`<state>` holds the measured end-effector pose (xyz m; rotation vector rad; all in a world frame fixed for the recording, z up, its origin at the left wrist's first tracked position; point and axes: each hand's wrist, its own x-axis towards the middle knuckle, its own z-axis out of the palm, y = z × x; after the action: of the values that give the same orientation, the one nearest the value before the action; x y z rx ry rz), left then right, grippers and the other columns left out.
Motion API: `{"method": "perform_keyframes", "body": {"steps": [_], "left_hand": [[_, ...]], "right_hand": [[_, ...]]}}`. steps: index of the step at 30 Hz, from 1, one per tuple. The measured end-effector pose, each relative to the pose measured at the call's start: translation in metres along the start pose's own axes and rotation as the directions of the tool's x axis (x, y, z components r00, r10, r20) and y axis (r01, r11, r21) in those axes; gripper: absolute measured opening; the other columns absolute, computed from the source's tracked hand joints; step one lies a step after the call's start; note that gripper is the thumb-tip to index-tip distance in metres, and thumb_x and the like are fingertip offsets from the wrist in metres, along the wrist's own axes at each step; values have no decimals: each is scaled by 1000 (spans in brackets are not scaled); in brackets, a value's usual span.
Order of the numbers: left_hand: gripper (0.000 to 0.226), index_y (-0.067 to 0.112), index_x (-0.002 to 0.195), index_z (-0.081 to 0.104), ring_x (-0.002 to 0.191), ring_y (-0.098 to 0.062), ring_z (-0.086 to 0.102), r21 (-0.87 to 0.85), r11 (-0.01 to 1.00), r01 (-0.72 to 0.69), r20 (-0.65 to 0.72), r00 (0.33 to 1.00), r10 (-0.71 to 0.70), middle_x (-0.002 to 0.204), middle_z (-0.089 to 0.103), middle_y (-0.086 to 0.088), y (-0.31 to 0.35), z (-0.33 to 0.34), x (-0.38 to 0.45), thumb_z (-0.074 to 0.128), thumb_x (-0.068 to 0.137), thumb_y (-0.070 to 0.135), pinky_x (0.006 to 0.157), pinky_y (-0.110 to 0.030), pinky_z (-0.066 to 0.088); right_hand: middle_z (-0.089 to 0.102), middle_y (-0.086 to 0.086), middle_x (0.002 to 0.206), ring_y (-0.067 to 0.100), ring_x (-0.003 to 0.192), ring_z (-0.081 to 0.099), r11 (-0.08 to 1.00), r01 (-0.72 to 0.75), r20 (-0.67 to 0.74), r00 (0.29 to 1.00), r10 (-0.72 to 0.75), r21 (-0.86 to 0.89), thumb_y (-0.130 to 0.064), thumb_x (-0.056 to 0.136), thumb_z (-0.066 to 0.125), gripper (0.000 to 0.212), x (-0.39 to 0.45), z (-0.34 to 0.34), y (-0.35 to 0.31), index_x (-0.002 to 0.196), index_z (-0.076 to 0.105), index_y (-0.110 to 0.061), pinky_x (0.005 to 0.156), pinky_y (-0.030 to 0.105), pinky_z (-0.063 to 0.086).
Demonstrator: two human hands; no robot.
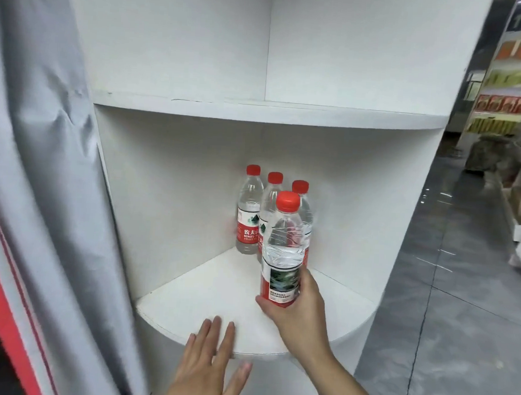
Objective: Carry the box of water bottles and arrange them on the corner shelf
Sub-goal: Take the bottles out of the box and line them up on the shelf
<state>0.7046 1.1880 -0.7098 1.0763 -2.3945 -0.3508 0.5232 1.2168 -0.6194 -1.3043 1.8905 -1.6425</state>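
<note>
A white corner shelf (185,308) with a rounded front edge stands before me. Three clear water bottles (249,215) with red caps and red labels stand upright together in its back corner. My right hand (299,309) grips the lower part of a fourth water bottle (283,247), upright just over the shelf board in front of the three. My left hand (209,368) is flat, fingers spread, against the shelf's front edge, holding nothing. The box is not in view.
An empty upper shelf board (258,110) sits above. A grey curtain (42,153) with a red strip hangs on the left. To the right runs a grey tiled aisle (448,300) with stocked store shelves (503,90) in the distance.
</note>
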Motion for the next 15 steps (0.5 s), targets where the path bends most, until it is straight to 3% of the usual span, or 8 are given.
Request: {"method": "perform_keyframes", "body": {"steps": [2, 4, 9, 15], "left_hand": [[67, 23, 136, 44, 148, -4, -9, 31, 999, 8, 17, 1000, -9, 139, 55, -12, 4, -4, 2, 17, 92, 67, 117, -22, -2], [66, 23, 131, 48, 148, -3, -7, 75, 997, 13, -32, 999, -11, 132, 62, -15, 4, -2, 3, 19, 91, 67, 118, -22, -1], [65, 24, 128, 49, 148, -1, -4, 103, 995, 9, -122, 992, 3, 129, 64, -15, 0, 7, 6, 21, 90, 68, 118, -21, 1], [66, 22, 133, 48, 149, -3, -4, 159, 987, -30, -144, 988, 53, 135, 59, -14, -3, 8, 4, 21, 92, 66, 117, -24, 4]], "right_hand": [[68, -8, 108, 7, 98, 67, 999, -40, -48, 998, 38, -27, -22, 58, 87, 66, 11, -9, 14, 116, 57, -30, 86, 35, 56], [68, -6, 109, 9, 97, 67, 997, -69, -86, 994, 65, -45, -18, 58, 88, 66, 19, -19, 27, 117, 57, -28, 84, 32, 55], [69, -14, 95, -11, 79, 64, 993, -120, -156, 981, 116, -17, -8, 65, 86, 52, 38, -34, 43, 98, 55, -34, 62, 7, 44], [68, -4, 106, 15, 92, 67, 991, -127, -206, 971, 119, -29, -20, 63, 87, 56, 61, -32, 55, 109, 56, -27, 77, 31, 53]]}}
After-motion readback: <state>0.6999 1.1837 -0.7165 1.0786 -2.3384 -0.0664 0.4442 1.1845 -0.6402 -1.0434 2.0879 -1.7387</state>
